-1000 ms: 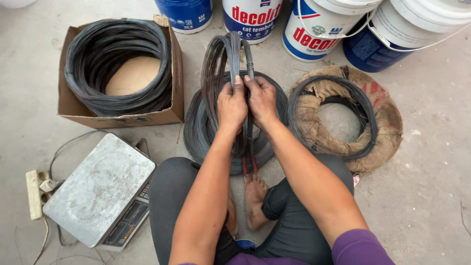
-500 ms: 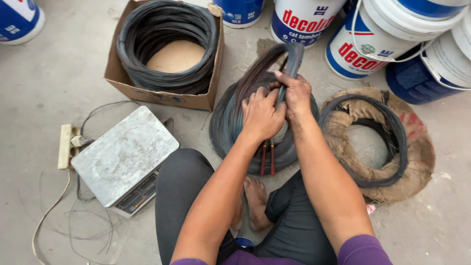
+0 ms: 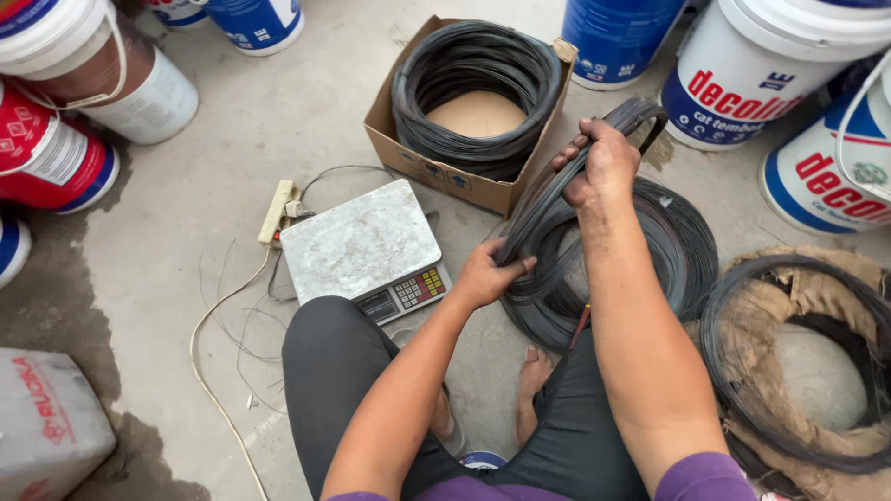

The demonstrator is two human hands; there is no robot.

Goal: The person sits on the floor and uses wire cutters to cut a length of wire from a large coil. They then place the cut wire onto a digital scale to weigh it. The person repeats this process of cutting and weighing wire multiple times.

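A small bundle of black wire (image 3: 548, 199), looped into a ring, stands tilted above a larger flat coil of black wire (image 3: 682, 246) on the concrete floor. My right hand (image 3: 599, 167) grips the ring near its upper end. Its lower edge is pinched by my left hand (image 3: 487, 274), close to the corner of a digital scale (image 3: 362, 246) with a worn metal platform. I sit on the floor with dark trousers and a bare foot (image 3: 534, 371) below the coil.
A cardboard box (image 3: 408, 148) holds another black wire coil (image 3: 473, 70). A third coil lies on burlap (image 3: 789, 306) at the right. Paint buckets (image 3: 742, 83) line the back and left. A power strip (image 3: 278, 211) and loose cords lie by the scale.
The view has swung left. My left hand has slid down the wire ring to its lower edge beside the scale, while my right hand keeps the top; the ring now tilts toward the scale.
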